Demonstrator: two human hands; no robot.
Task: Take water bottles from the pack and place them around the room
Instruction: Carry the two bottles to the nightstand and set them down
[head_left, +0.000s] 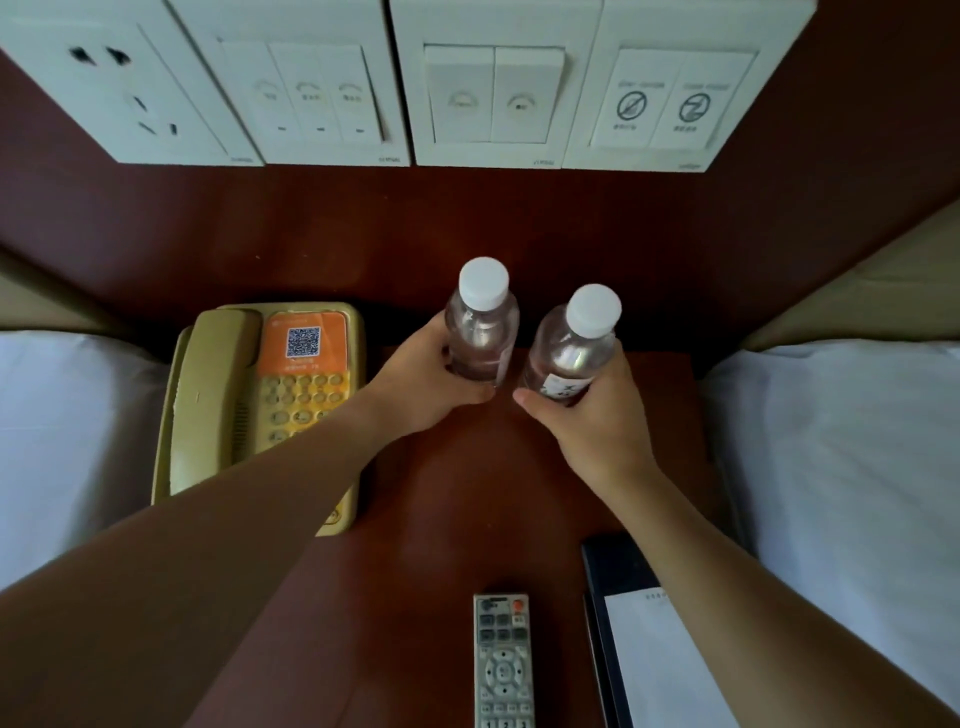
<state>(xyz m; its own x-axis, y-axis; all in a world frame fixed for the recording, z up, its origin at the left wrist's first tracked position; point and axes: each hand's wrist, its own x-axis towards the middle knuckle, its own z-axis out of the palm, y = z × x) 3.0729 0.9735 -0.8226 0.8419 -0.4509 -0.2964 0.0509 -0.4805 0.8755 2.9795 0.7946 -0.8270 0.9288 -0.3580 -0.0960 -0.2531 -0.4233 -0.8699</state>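
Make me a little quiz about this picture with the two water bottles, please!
1. True or false: each hand holds one bottle.
2. What lies on the nightstand left of the bottles? A) telephone B) lamp C) clock
3. What colour are the bottle caps?

Key:
1. True. The left hand grips the left bottle and the right hand grips the right bottle.
2. A. The telephone sits there, with an orange sticker above its keypad. The remote control lies nearer the camera.
3. White, on both bottles.
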